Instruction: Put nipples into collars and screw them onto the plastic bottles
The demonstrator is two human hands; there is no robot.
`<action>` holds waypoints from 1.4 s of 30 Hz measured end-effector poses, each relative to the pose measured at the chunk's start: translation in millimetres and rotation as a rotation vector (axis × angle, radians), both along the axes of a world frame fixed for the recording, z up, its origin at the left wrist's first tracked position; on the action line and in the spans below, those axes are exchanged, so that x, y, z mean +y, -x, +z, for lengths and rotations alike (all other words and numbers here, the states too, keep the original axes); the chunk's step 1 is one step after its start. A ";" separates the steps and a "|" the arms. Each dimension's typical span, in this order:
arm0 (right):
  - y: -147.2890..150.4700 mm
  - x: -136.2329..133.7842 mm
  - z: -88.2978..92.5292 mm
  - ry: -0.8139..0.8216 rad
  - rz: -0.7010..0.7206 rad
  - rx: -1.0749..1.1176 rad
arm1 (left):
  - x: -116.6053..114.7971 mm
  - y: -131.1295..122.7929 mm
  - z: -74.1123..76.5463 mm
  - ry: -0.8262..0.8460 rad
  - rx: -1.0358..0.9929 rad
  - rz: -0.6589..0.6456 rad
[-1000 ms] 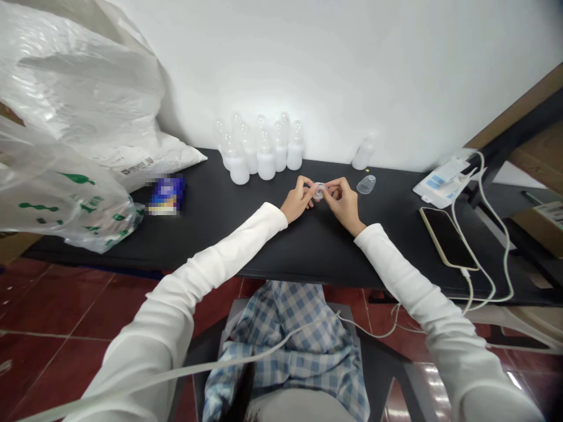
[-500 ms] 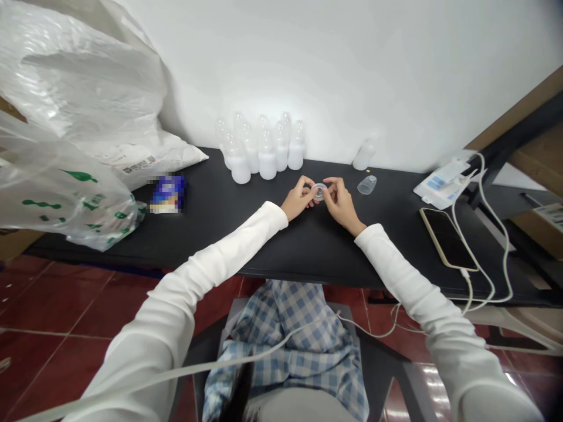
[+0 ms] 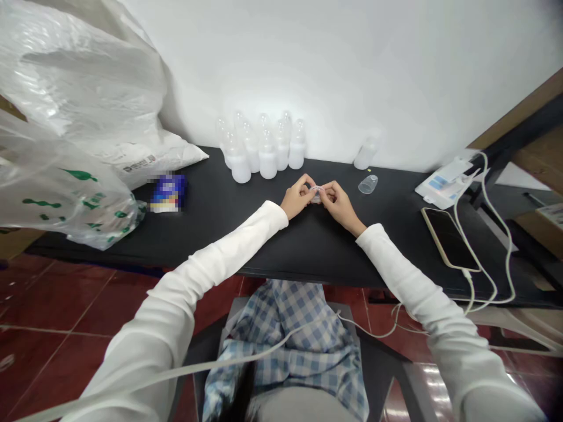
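Between my hands is a small translucent bottle ring (image 3: 316,196), held above the black table and partly covered by fingers. My left hand (image 3: 299,197) pinches it from the left with thumb and fingertips. On its other side my right hand (image 3: 336,203) grips the rim in the same way. A clear dome-shaped cap (image 3: 368,184) lies on its side to the right of my right hand. Behind that cap a white bottle (image 3: 365,155) without a dome stands near the wall. Several white baby bottles (image 3: 267,158) with clear domed caps are grouped beyond my left hand.
Large plastic bags (image 3: 79,146) fill the left end of the black table (image 3: 211,234), beside a blue packet (image 3: 168,193). On the right lie a phone (image 3: 451,239) with a charging cable (image 3: 505,240) and a white-and-blue package (image 3: 444,183).
The ring has tilted from showing its round face to a more edge-on view. My right fingers have shifted slightly left and closer around it.
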State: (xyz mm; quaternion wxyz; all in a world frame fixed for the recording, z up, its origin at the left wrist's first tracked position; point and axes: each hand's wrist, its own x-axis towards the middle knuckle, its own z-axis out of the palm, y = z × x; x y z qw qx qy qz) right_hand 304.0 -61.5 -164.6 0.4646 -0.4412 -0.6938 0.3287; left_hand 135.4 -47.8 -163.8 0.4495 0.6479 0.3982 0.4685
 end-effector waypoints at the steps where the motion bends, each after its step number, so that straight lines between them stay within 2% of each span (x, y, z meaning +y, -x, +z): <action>1: -0.2 1.2 -1.2 0.011 0.006 0.025 | 0.1 -0.3 -0.1 0.005 -0.002 -0.001; 8: -3.0 6.8 -5.8 0.046 0.000 0.133 | 2.0 -3.4 -2.4 0.088 -0.050 0.011; 19: -3.0 0.0 0.2 0.026 -0.035 0.018 | 0.9 -1.8 -1.3 0.037 -0.033 -0.038; 27: -4.1 4.0 -2.0 0.080 0.033 0.078 | 4.1 -0.7 -4.4 0.004 -0.044 -0.055; 34: -2.1 1.5 0.4 0.026 0.007 0.021 | 4.6 -1.6 -4.2 0.025 -0.088 -0.065; 39: -2.9 3.4 -0.7 0.021 -0.019 0.051 | 5.5 -1.9 -5.2 0.090 -0.076 -0.023; 42: -4.3 6.4 -2.5 0.025 -0.026 0.073 | 9.2 -2.7 -7.1 0.147 -0.155 0.003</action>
